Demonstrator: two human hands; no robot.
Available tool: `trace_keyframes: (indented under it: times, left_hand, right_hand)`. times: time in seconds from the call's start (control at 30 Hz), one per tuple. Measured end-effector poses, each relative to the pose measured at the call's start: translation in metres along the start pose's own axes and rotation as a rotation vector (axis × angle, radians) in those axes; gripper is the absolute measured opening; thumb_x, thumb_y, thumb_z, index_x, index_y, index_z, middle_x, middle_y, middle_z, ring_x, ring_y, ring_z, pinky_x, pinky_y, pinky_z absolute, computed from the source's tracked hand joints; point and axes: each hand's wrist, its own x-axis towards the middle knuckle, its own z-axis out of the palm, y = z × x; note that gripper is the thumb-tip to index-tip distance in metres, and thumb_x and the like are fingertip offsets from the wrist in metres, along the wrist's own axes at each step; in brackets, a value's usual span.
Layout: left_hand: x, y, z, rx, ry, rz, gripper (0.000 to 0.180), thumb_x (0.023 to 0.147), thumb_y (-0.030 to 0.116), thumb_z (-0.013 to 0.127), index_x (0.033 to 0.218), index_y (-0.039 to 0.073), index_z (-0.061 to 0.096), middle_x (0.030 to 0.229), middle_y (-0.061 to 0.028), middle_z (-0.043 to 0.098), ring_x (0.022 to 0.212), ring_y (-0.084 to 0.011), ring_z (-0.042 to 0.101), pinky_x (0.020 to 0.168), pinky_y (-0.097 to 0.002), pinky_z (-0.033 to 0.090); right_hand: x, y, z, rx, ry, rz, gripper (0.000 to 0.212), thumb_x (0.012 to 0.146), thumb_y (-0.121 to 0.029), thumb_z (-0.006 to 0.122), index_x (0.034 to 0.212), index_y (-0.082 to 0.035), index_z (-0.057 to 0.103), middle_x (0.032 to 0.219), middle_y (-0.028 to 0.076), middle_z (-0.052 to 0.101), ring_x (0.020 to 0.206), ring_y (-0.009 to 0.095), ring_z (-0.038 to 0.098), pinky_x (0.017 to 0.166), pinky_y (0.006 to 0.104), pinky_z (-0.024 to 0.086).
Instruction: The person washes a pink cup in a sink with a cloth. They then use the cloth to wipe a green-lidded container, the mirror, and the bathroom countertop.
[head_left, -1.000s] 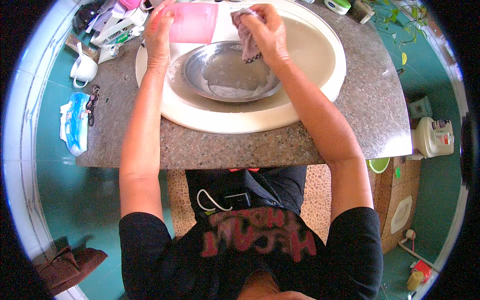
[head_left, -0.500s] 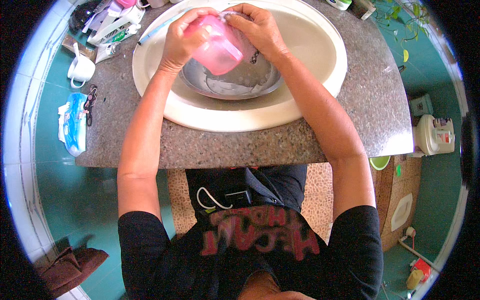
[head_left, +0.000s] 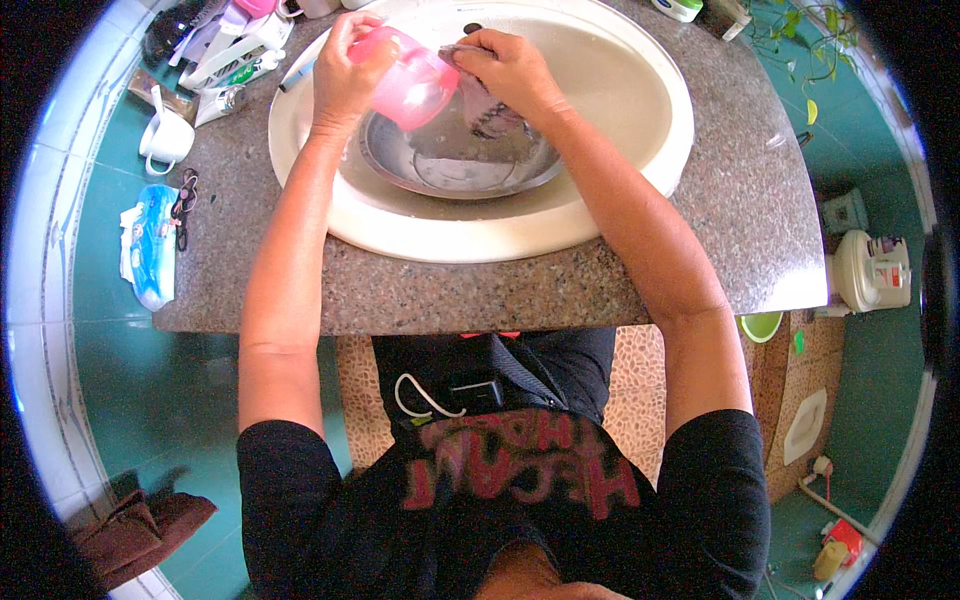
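My left hand grips a pink translucent plastic cup, tilted over a metal basin. That basin stands inside the cream oval sink and holds water. To the right of the cup, my right hand is closed on a thin, wet-looking cloth with a dark patterned edge. The cloth hangs from the fingers above the basin, its upper end close to the cup's rim. My left fingertips are partly hidden behind the cup.
Around the sink runs a speckled stone counter. Along its left side are a white mug, a squeeze tube, a blue-and-white packet and a dark cord. A trailing plant hangs at the far right.
My left hand has moved the cup slightly left and up, away from my right hand. The cloth, mostly hidden behind the cup before, now hangs in plain sight from my right hand.
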Motion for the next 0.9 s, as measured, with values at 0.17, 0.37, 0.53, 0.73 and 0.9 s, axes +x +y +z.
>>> trace_keyframes:
  times: [0.17,0.37,0.53,0.73,0.9]
  left_hand:
    - [0.002,0.001,-0.013,-0.42,0.192,-0.564,0.04,0.084,0.036,0.059,0.114,0.009,0.06,0.102,-0.0062,0.064,0.09,-0.0167,0.063,0.077,-0.0306,0.05]
    - [-0.002,-0.02,-0.02,-1.154,-0.05,-0.979,0.062,0.088,0.055,0.045,0.13,0.01,0.049,0.111,-0.0122,0.063,0.094,-0.0289,0.064,0.067,-0.0393,0.055]
    - [-0.004,-0.006,-0.012,-1.174,-0.032,-1.053,0.066,0.091,0.059,0.041,0.13,0.006,0.047,0.122,-0.0183,0.059,0.1,-0.0402,0.062,0.076,-0.0403,0.057]
    - [0.001,-0.01,0.007,-1.075,-0.074,-1.169,0.067,0.085,0.061,0.052,0.122,0.006,0.054,0.106,-0.0154,0.064,0.094,-0.0346,0.065,0.06,-0.0298,0.052]
    - [0.03,-0.003,0.022,-0.885,-0.251,-1.183,0.066,0.087,0.063,0.044,0.117,0.006,0.055,0.103,-0.0169,0.063,0.086,-0.0307,0.065,0.044,-0.0225,0.044]
  right_hand:
    - [-0.007,0.014,0.003,-0.348,-0.272,0.101,0.028,0.085,-0.032,0.061,0.101,-0.01,0.07,0.091,0.011,0.07,0.083,0.025,0.067,0.075,0.0337,0.051]
    - [0.002,-0.002,-0.013,-0.606,-0.461,-0.027,0.039,0.082,-0.041,0.062,0.106,-0.011,0.068,0.101,0.011,0.069,0.093,0.028,0.066,0.085,0.0389,0.049]
    - [0.061,-0.053,-0.065,-0.799,0.005,-0.223,0.054,0.087,-0.054,0.056,0.121,-0.012,0.058,0.107,0.013,0.066,0.09,0.025,0.067,0.077,0.0393,0.052]
    - [0.148,-0.04,-0.076,-0.793,-0.013,-0.441,0.034,0.08,-0.012,0.057,0.114,-0.006,0.057,0.117,0.02,0.058,0.118,0.035,0.05,0.094,0.0464,0.044]
    - [0.18,-0.032,-0.067,-0.942,-0.056,-0.399,0.025,0.084,-0.015,0.053,0.107,-0.01,0.061,0.11,0.015,0.064,0.105,0.033,0.06,0.087,0.0442,0.05]
